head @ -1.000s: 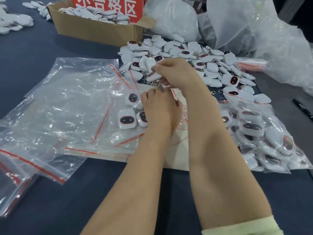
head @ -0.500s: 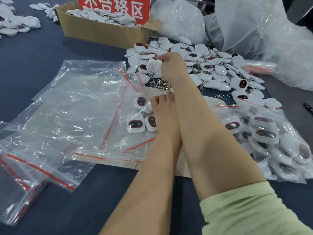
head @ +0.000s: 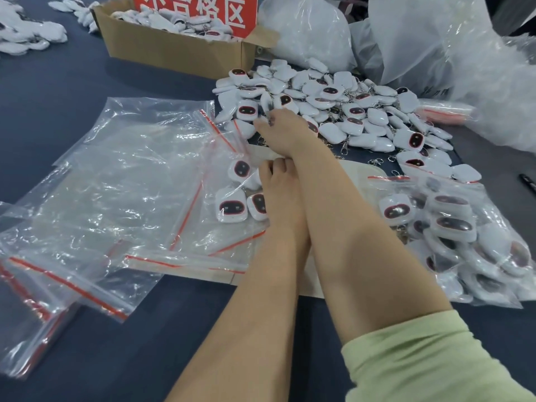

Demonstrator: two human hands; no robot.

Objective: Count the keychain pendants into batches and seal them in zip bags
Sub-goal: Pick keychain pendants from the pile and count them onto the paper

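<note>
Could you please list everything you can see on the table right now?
loose pendants: many, white with dark faces, heaped at back centre
box: one, brown cardboard, back left, holds more pendants
sign: one, red with white characters, at the box's back
empty zip bags: several, clear with red strips, left
filled bag: one, clear, packed with pendants, right
open bag: one, clear, three pendants inside, centre
large plastic bags: a few, clear-white, back right
left hand: on the open bag, fingers curled
right hand: pinching pendants at the heap's near edge
</note>
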